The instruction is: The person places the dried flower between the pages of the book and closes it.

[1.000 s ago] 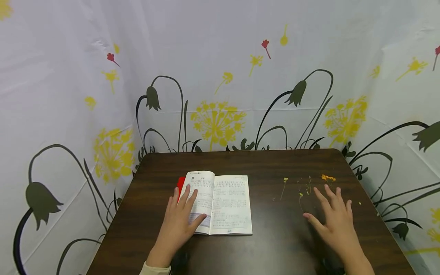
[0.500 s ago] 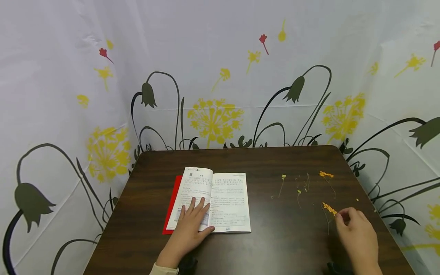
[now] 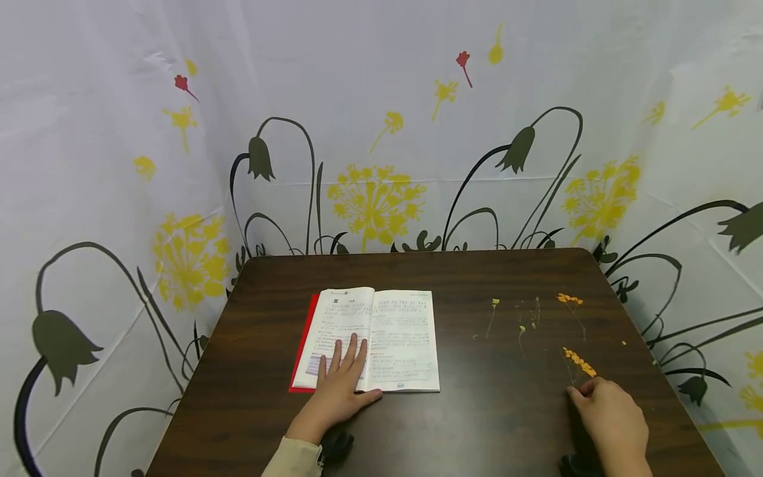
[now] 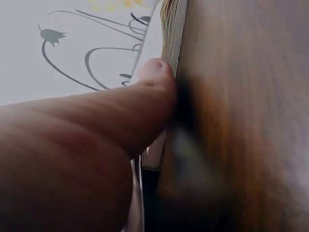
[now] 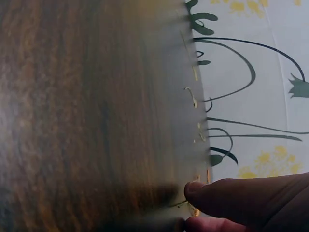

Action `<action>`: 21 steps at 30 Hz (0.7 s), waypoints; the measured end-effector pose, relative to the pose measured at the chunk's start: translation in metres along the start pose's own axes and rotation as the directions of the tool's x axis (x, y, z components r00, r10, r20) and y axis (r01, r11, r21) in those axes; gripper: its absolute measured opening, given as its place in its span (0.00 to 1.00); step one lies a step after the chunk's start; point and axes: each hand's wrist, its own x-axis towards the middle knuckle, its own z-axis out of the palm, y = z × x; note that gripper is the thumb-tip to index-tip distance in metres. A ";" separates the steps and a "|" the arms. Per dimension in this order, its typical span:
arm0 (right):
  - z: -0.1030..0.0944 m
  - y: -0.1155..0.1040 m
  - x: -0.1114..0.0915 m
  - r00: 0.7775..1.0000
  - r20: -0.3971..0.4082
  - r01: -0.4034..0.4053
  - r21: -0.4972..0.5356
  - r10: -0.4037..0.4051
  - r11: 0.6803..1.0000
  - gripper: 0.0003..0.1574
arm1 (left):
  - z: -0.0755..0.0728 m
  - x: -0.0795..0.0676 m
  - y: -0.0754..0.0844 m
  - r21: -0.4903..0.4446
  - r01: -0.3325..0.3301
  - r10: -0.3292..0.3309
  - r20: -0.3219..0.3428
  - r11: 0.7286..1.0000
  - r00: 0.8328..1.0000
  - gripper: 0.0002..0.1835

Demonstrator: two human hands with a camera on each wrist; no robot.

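Observation:
An open book (image 3: 405, 338) with printed pages lies on the dark table in the head view. My left hand (image 3: 340, 391) rests on its lower left page, fingers spread straight; in the left wrist view the thumb (image 4: 157, 72) lies by the page edges. At the right, my right hand (image 3: 614, 414) has its thumb and finger curled together, pinching an orange flower sprig (image 3: 578, 362) near its blossoms. The right wrist view shows the thumb (image 5: 195, 187) and a finger close together, with a thin stem and orange bits between them.
Another orange flower sprig (image 3: 570, 299) lies farther back on the table (image 3: 465, 411). Several thin yellow-tipped stems, one of them a flower stem (image 3: 493, 317), are scattered to its left. A red sheet or cover (image 3: 305, 341) shows under the book. Behind hangs a flower-printed curtain (image 3: 369, 79).
My right hand went from spread above the flowers to pinching one orange sprig, now nearer to me than the other. My left hand shifted right and toward me over the left page.

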 end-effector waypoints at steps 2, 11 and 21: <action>-0.001 0.001 0.002 1.000 -0.016 0.004 -0.007 -0.004 1.000 0.25 | -0.001 0.005 0.004 -0.021 0.003 -0.003 0.021 1.000 1.000 0.62; 0.002 -0.007 0.011 1.000 -0.018 -0.009 -0.004 0.009 1.000 0.13 | 0.002 0.027 0.018 -0.025 0.037 -0.037 -0.010 0.999 0.999 0.66; 0.011 -0.005 0.014 0.998 -0.059 0.024 0.000 -0.024 1.000 0.12 | 0.005 0.045 0.026 -0.047 0.045 -0.045 -0.002 0.998 0.999 0.66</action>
